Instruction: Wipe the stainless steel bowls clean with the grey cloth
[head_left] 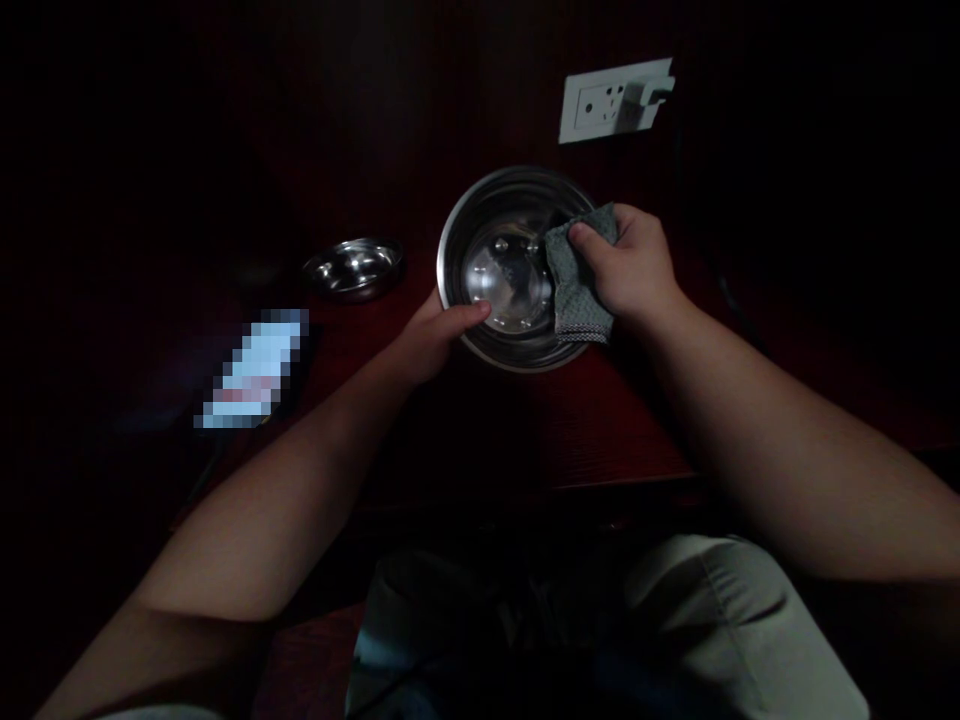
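Observation:
A shiny metal bowl (pixel 510 275) is tilted toward me above the dark red table. On its left side my left hand (pixel 442 330) grips the rim, thumb over the inside and the fingers hidden behind. My right hand (pixel 637 260) is closed on a grey-green cloth (pixel 581 285), which hangs over the bowl's right rim and covers part of the inside. The thumb presses on the cloth, while the other fingers are mostly out of sight behind it and the bowl.
A smaller metal bowl (pixel 356 268) stands on the table (pixel 600 430) to the left. Nearer me is a lit, pixelated screen (pixel 255 370). A white wall socket (pixel 615 100) with a plug in it is behind the large bowl. The surroundings are very dark.

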